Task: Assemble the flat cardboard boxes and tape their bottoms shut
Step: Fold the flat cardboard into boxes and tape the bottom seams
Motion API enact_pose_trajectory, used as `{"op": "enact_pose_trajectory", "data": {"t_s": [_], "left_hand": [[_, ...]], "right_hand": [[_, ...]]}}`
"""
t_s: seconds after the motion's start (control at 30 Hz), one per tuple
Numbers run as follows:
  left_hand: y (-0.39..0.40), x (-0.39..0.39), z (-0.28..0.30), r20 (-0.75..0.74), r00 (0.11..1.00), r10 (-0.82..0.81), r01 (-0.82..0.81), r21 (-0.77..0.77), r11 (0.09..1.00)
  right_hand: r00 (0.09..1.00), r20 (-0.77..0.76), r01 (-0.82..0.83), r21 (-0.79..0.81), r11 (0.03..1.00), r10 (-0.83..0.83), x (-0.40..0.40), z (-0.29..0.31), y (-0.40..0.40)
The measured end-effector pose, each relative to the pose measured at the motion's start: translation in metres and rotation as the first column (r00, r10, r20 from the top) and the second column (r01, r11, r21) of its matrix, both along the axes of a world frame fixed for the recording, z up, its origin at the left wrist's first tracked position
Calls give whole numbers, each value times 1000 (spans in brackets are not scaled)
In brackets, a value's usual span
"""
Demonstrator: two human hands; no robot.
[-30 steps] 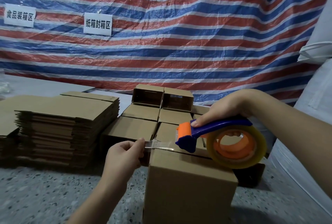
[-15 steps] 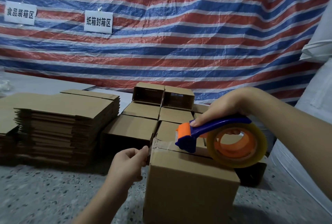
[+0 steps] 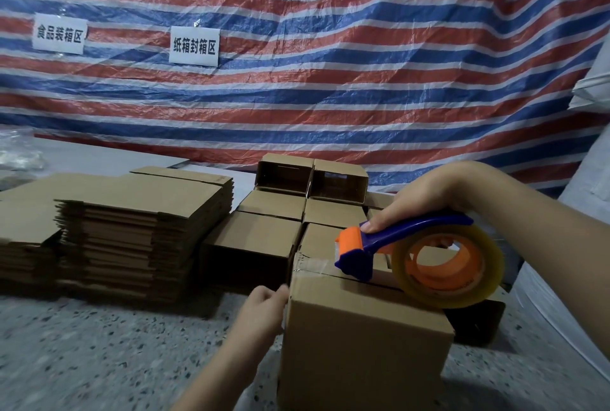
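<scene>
An assembled cardboard box [image 3: 363,351] stands in front of me on the speckled floor, flaps up. A strip of clear tape [image 3: 317,267] runs over its top left edge along the flap seam. My right hand [image 3: 425,192] grips the blue and orange tape dispenser [image 3: 412,245], whose cutter end rests on the box top. The clear tape roll [image 3: 452,270] sits on the dispenser at the right. My left hand [image 3: 264,306] is against the box's upper left side, pressing the tape end down there; its fingertips are blurred.
Two stacks of flat cardboard blanks [image 3: 138,229] lie at the left. Several assembled boxes [image 3: 274,206] sit in rows behind the one I work on, two open-sided ones [image 3: 313,178] at the back. A striped tarp [image 3: 330,64] with two paper signs hangs behind. White sacks [image 3: 587,229] stand at the right.
My left hand pulled the tape end down from above the box edge and onto the box's left side. The dispenser came down onto the box top.
</scene>
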State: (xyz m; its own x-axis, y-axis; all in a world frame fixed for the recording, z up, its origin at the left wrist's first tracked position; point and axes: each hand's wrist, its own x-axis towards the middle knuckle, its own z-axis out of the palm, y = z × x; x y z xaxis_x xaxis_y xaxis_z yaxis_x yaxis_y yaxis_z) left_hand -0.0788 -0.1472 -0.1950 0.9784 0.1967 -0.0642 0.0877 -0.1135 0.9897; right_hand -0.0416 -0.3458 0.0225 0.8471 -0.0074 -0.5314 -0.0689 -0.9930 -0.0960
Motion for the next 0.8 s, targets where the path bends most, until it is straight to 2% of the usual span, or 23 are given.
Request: {"op": "enact_pose_trajectory", "data": {"t_s": [0.1,0.17,0.27,0.43,0.5,0.57,0.63,0.8], "left_hand": [[1,-12,8,245,961,127,-154,95,983],[-2,-24,20,343,939,35,-103,181,978],[-13,-40,30,305,937,-168,39,390,920],[-16,-52,35,272,942,-194,61,432,900],[-11,-51,39,243,943,-225,78,496,865],[-7,-47,43,207,944,-257,78,616,784],[-6,-42,48,206,935,-290,43,744,667],[-10,-37,56,184,883,-433,32,895,445]], "right_hand": [[1000,2,-5,2,1000,5,1,-2,-1],[1000,-2,-3,27,1000,3,3,-2,-3],[1000,-2,-1,40,999,1,6,-2,-4],[1000,-11,-2,35,999,3,9,-2,-4],[1000,-13,-5,29,1000,5,8,-2,-3],[1000,-3,-8,18,1000,8,7,-1,-2],[1000,11,-7,16,1000,7,7,-1,-3],[1000,7,-6,23,1000,6,7,-2,-2]]}}
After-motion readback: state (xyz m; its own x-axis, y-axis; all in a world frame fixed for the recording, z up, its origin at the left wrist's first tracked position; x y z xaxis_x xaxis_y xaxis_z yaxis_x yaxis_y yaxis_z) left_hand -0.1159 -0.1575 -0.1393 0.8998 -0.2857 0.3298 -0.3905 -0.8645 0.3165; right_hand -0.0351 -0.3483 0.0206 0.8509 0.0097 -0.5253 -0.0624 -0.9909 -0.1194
